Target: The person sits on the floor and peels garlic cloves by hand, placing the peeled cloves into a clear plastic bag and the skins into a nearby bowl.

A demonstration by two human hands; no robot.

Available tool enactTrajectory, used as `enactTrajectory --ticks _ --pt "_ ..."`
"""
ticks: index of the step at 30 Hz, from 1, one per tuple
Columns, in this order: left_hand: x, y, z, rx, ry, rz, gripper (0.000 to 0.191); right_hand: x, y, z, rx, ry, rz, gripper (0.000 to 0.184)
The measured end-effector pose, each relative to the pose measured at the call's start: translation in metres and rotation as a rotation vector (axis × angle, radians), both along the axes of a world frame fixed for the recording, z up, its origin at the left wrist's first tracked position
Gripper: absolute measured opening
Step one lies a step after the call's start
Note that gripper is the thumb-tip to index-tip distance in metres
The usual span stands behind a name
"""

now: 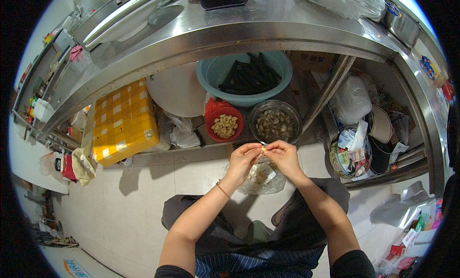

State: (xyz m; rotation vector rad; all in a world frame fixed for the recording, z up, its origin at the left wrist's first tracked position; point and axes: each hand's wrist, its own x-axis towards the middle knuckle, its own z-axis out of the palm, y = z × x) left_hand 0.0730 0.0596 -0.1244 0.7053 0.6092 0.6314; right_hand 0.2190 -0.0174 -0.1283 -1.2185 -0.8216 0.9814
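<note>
Between my fingertips is a small pale garlic clove (263, 149). My left hand (245, 159) pinches it from one side and my right hand (284, 157) from the other. Just beyond them, a clear round bowl (299, 114) holds many brownish garlic cloves (274, 123) in liquid. To its left, peeled garlic cloves (225, 126) fill part of a red plastic bowl (209, 133). Below my hands, an open clear plastic bag (276, 186) on the floor contains whitish scraps that look like garlic skins, partly hidden by my hands.
A stainless steel table (230, 37) curves across in front. Beneath it are a blue basin (203, 82) of long dark green vegetables and a yellow-taped box (125, 120). A slanted metal leg (329, 93) stands right of the bowls, near a container (334, 159) holding banknotes.
</note>
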Motion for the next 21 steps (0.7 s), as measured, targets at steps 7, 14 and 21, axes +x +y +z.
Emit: enactTrajectory --ticks 7,14,21 --pt "0.000 0.000 0.000 -0.005 0.052 0.025 0.017 -0.002 0.001 0.001 -0.019 -0.039 0.015 0.009" --pt "0.000 0.001 -0.016 0.077 0.115 -0.075 0.014 -0.001 0.001 -0.005 -0.092 -0.109 0.004 0.006" --pt "0.005 0.006 -0.026 -0.084 0.006 -0.062 0.009 0.009 0.005 -0.010 -0.146 0.092 0.015 0.009"
